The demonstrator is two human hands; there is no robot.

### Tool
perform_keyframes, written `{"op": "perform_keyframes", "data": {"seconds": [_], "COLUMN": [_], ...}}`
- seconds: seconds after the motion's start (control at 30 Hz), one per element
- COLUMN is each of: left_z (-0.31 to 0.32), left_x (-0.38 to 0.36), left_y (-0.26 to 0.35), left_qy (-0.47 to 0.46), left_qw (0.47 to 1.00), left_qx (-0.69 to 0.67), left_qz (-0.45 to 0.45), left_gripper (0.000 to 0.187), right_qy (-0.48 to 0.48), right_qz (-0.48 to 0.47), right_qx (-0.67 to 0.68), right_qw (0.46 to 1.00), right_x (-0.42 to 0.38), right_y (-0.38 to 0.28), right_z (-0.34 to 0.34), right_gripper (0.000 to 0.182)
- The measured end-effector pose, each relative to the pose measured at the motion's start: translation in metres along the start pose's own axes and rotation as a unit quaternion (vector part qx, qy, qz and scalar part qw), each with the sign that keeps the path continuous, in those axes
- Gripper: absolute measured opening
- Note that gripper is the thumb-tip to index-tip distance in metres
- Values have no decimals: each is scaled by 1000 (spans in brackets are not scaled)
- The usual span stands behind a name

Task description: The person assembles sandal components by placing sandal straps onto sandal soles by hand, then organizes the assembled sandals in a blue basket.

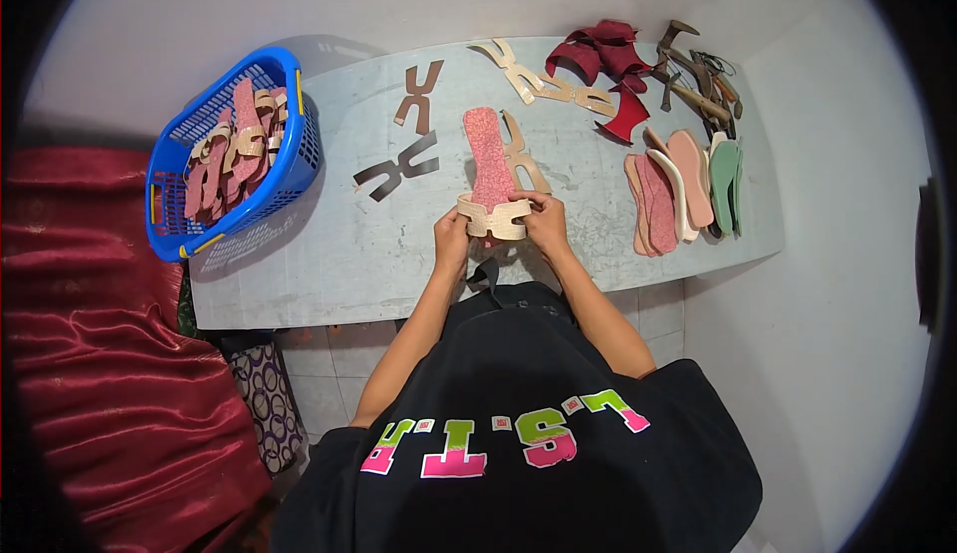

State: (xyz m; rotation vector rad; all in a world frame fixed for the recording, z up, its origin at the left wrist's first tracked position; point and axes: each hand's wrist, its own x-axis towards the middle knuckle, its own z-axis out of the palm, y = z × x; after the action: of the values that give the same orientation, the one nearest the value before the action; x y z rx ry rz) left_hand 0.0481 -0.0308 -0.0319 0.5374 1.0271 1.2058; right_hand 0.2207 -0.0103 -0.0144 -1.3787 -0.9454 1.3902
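In front of me is a pink speckled sandal sole (485, 149) with a cream H-shaped strap (494, 220) across its near end. My left hand (452, 237) pinches the strap's left end. On the other side, my right hand (543, 220) grips the strap's right end, with the thumb and fingers closed at its edge. The sole's heel end points away from me. Just right of the sole, another cream strap piece (520, 154) lies on the table. Two dark brown strap pieces, one farther off (418, 94) and one nearer (397, 166), lie to the left.
A blue basket (307, 144) with several strapped pink sandals stands at the table's left. Cream strap pieces (573, 94) and dark red pieces (601, 52) lie at the back. Hammers and tools (701, 85) sit back right, near pink soles (688, 169) and green soles (726, 184).
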Motion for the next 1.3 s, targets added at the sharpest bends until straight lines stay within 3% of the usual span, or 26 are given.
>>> {"op": "perform_keyframes", "data": {"seconds": [0.1,0.17,0.2,0.27,0.3,0.4,0.47,0.67,0.87,1.13,1.3], "left_z": [-1,-5,-5,-7,-8,-5,-3,-5,-4,3,0], "left_x": [4,9,11,11,10,9,10,7,8,3,7], "left_y": [-3,-7,-7,-7,-4,-2,-2,0,-4,1,-7], "left_qy": [19,32,48,65,58,56,61,42,33,21,25], "left_qw": [998,994,996,996,997,998,998,999,999,994,997], "left_qx": [51,102,78,52,43,26,16,29,2,-63,-50], "left_qz": [10,14,14,14,7,7,16,-4,-17,-88,-62], "left_gripper": [30,29,26,24,23,24,25,27,30,41,41], "right_qy": [-17,-7,-8,76,76,39,27,-38,-97,-82,-93], "right_qz": [10,-100,-100,-196,-195,-128,-133,-34,-21,-2,34], "right_qx": [-16,-97,-97,-282,-282,-236,-93,61,123,155,231], "right_qw": [1000,990,990,936,936,963,986,997,987,985,968], "right_x": [1,1,-1,-7,-5,3,5,-1,3,-1,-2], "right_y": [2,4,-2,-14,-13,-6,0,-7,1,1,3], "right_z": [-1,0,2,4,2,-6,-7,-10,-13,-7,-5], "right_gripper": [27,28,28,29,29,30,33,33,34,36,37]}}
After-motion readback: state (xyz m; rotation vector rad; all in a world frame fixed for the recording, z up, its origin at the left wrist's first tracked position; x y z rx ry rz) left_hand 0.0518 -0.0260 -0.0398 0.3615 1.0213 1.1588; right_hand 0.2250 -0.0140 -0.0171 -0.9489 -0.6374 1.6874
